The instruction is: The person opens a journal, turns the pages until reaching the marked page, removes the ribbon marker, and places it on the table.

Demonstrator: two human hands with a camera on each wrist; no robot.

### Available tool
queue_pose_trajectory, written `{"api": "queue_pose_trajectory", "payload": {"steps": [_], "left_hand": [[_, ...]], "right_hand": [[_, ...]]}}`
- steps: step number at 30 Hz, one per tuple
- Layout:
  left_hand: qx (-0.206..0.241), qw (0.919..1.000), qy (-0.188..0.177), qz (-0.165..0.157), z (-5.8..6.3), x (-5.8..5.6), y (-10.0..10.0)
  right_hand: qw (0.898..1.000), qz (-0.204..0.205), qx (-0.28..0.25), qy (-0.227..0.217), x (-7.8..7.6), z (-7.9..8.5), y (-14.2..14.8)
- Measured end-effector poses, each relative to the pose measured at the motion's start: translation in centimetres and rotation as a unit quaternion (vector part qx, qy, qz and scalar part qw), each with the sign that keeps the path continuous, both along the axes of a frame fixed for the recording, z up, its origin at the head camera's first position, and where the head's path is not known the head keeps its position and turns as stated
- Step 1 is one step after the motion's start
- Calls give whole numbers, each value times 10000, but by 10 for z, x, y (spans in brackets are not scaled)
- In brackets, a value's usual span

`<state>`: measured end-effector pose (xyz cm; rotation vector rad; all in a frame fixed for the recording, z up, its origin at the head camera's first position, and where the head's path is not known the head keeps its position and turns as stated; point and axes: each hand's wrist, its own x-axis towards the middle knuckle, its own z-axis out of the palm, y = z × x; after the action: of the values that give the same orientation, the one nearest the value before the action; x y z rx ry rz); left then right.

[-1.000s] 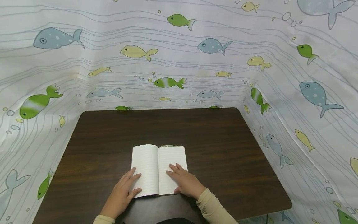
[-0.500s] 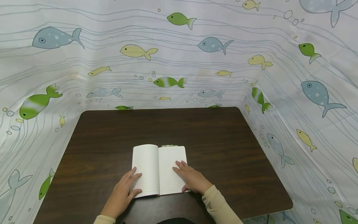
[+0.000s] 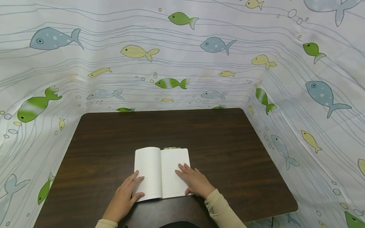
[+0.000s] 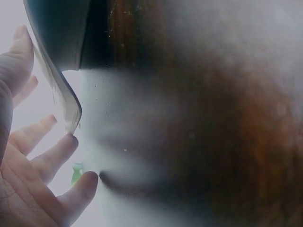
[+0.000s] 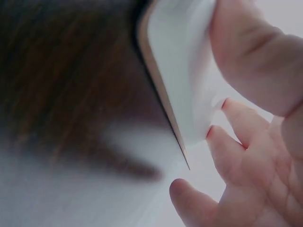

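Your right hand (image 3: 198, 182) has shifted outward, leaving more of the notebook (image 3: 161, 172) uncovered on the counter (image 3: 162, 129). Left hand (image 3: 122, 197) unmoved. Grip slack on both: fingers extended on the pages, clasping nothing.

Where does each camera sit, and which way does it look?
Head: on the person's head, facing forward and down at an open white lined-paper notebook on a dark brown wood-grain table; left hand, right hand and cream sleeves show.
Left wrist: on that wrist, facing the notebook's edge; the left hand shows.
Right wrist: on that wrist, facing the notebook's edge; the right hand shows.
Both wrist views share the notebook and table.
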<state>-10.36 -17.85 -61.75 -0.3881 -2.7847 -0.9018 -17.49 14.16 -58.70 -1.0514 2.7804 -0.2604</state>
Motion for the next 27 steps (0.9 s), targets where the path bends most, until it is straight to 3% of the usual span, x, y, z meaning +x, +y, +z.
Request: {"api": "queue_pose_trajectory", "payload": {"steps": [10, 18, 27], "left_hand": [[-4, 9998, 181, -57, -1, 0, -1], [-8, 9999, 122, -54, -1, 0, -1], [-120, 9998, 178, -58, 0, 0, 0]], "right_hand": [[9997, 84, 59, 210, 1, -1, 1], [9997, 33, 156, 208, 1, -3, 1], [9995, -219, 158, 154, -1, -3, -2]]}}
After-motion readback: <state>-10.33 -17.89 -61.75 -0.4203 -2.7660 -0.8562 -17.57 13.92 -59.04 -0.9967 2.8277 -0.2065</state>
